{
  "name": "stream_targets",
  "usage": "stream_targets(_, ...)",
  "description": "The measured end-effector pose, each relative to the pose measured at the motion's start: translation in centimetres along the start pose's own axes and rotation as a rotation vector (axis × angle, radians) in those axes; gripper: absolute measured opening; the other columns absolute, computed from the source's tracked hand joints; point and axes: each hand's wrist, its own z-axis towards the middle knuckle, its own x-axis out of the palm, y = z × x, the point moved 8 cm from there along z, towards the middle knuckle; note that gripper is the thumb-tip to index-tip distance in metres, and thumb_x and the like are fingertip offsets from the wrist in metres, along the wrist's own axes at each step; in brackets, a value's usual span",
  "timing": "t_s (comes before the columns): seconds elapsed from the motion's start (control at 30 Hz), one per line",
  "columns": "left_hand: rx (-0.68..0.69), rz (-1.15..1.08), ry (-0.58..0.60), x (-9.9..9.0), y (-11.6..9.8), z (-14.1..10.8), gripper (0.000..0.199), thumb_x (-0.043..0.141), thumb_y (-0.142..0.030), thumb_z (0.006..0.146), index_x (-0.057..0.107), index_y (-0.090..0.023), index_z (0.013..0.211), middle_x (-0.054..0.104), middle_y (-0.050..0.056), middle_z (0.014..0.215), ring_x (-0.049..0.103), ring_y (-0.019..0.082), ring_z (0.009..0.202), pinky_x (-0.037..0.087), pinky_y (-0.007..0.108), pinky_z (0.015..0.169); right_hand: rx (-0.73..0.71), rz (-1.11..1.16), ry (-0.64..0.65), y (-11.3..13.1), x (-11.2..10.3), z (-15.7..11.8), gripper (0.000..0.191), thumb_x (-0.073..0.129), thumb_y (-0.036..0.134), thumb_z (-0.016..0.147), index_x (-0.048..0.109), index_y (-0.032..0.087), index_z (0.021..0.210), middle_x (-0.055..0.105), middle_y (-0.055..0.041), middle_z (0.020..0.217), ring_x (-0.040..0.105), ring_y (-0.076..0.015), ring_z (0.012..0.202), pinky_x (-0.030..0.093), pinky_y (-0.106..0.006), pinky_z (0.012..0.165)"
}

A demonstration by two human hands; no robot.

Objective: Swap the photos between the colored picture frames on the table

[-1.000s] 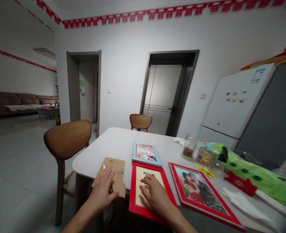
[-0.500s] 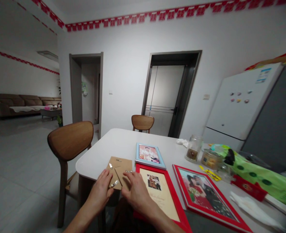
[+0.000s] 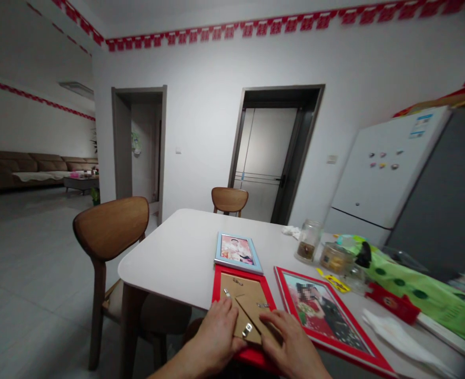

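A brown backing board (image 3: 245, 301) with several metal clips and a dark slanting strut or slit lies over the opening of a red frame (image 3: 218, 287). My left hand (image 3: 216, 331) grips the board's left and near edge. At its right edge, my right hand (image 3: 290, 337) holds it with bent fingers. The cream printed sheet inside the frame is hidden under the board. Just beyond stands no gap to a light blue frame (image 3: 238, 252) with a photo, lying flat. To the right lies a second red frame (image 3: 335, 321) with a photo of people.
On the white table (image 3: 165, 258) are a glass jar (image 3: 308, 242), a lidded container (image 3: 335, 258), a yellow tag (image 3: 337, 282), a red box (image 3: 392, 302), tissue (image 3: 406, 337) and a green bag (image 3: 425, 295). Wooden chairs (image 3: 114, 229) stand left and behind.
Both hands have moved right with the brown board, from the table's near edge onto the red frame, covering the cream sheet. The view has shifted slightly.
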Motion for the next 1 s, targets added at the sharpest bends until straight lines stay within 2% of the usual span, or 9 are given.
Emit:
stream_targets(0.13, 0.017, 0.063, 0.062, 0.0, 0.5, 0.0, 0.061, 0.055, -0.038, 0.070, 0.039, -0.013, 0.123, 0.028, 0.014, 0.134, 0.023, 0.027, 0.123, 0.012, 0.046, 0.101, -0.027, -0.071, -0.020, 0.2, 1.0, -0.1, 0.033, 0.048, 0.027, 0.066, 0.061, 0.017, 0.095, 0.056, -0.0106, 0.098, 0.049, -0.0223, 0.094, 0.037, -0.034, 0.086)
stream_targets(0.27, 0.024, 0.072, 0.101, -0.3, 0.8, -1.0, 0.066, 0.056, -0.043, 0.069, 0.036, -0.015, 0.125, 0.026, 0.014, 0.135, 0.020, 0.027, 0.125, 0.011, 0.049, 0.100, -0.081, -0.141, -0.036, 1.0, 1.4, -0.3, 0.031, 0.047, 0.028, 0.069, 0.062, 0.020, 0.095, 0.056, -0.0099, 0.097, 0.049, -0.0229, 0.092, 0.037, -0.035, 0.084)
stream_targets(0.37, 0.057, 0.091, 0.104, -0.2, 1.1, -1.8, 0.071, 0.061, -0.042, 0.064, 0.036, -0.014, 0.125, 0.026, 0.014, 0.135, 0.019, 0.027, 0.125, 0.012, 0.046, 0.101, -0.089, -0.162, -0.015, 1.4, 1.3, -0.6, 0.030, 0.045, 0.029, 0.072, 0.061, 0.021, 0.096, 0.056, -0.0090, 0.100, 0.048, -0.0222, 0.094, 0.037, -0.034, 0.084)
stream_targets(0.43, 0.090, 0.110, 0.093, 0.0, 1.2, -2.2, 0.066, 0.063, -0.035, 0.063, 0.040, -0.014, 0.121, 0.029, 0.013, 0.134, 0.022, 0.025, 0.124, 0.014, 0.042, 0.102, -0.104, -0.173, 0.005, 1.8, 1.3, -0.9, 0.031, 0.043, 0.033, 0.075, 0.060, 0.024, 0.099, 0.054, -0.0084, 0.107, 0.046, -0.0226, 0.099, 0.035, -0.036, 0.086)
stream_targets(0.53, 0.111, 0.124, 0.064, 0.2, 1.6, -2.2, 0.051, 0.062, -0.028, 0.064, 0.048, -0.016, 0.112, 0.036, 0.011, 0.131, 0.028, 0.023, 0.121, 0.018, 0.038, 0.101, -0.208, -0.164, 0.082, 3.3, 1.7, -1.5, 0.035, 0.040, 0.042, 0.077, 0.055, 0.031, 0.107, 0.047, -0.0054, 0.120, 0.040, -0.0236, 0.109, 0.030, -0.039, 0.091)
stream_targets(0.63, 0.085, 0.144, 0.053, 0.3, 1.9, -1.9, 0.055, 0.062, -0.030, 0.063, 0.046, -0.015, 0.113, 0.038, 0.011, 0.129, 0.031, 0.023, 0.120, 0.020, 0.036, 0.101, -0.328, -0.159, 0.208, 4.7, 2.5, -2.0, 0.037, 0.044, 0.048, 0.074, 0.053, 0.035, 0.108, 0.045, -0.0031, 0.122, 0.038, -0.0245, 0.110, 0.030, -0.041, 0.090)
stream_targets(0.7, 0.069, 0.158, 0.053, 0.3, 2.0, -1.8, 0.062, 0.062, -0.031, 0.063, 0.042, -0.012, 0.118, 0.038, 0.012, 0.129, 0.032, 0.023, 0.119, 0.021, 0.035, 0.101, -0.348, -0.164, 0.251, 5.1, 2.8, -2.0, 0.035, 0.046, 0.047, 0.073, 0.055, 0.034, 0.105, 0.047, -0.0039, 0.120, 0.040, -0.0249, 0.108, 0.032, -0.041, 0.088)
stream_targets(0.87, 0.058, 0.183, 0.039, 0.3, 1.9, -1.8, 0.066, 0.060, -0.028, 0.064, 0.037, -0.009, 0.123, 0.038, 0.014, 0.129, 0.032, 0.023, 0.119, 0.022, 0.032, 0.100, -0.322, -0.109, 0.250, 5.0, 2.6, -1.6, 0.030, 0.052, 0.042, 0.071, 0.061, 0.027, 0.095, 0.051, -0.0066, 0.113, 0.043, -0.0242, 0.105, 0.033, -0.040, 0.088)
stream_targets(1.0, 0.084, 0.178, 0.026, 0.4, 2.1, -1.7, 0.068, 0.062, -0.029, 0.062, 0.038, -0.010, 0.123, 0.040, 0.013, 0.128, 0.034, 0.023, 0.118, 0.023, 0.032, 0.100, -0.323, -0.038, 0.241, 4.4, 2.3, -1.2, 0.034, 0.050, 0.042, 0.072, 0.059, 0.027, 0.101, 0.052, -0.0067, 0.112, 0.044, -0.0224, 0.104, 0.033, -0.037, 0.089)
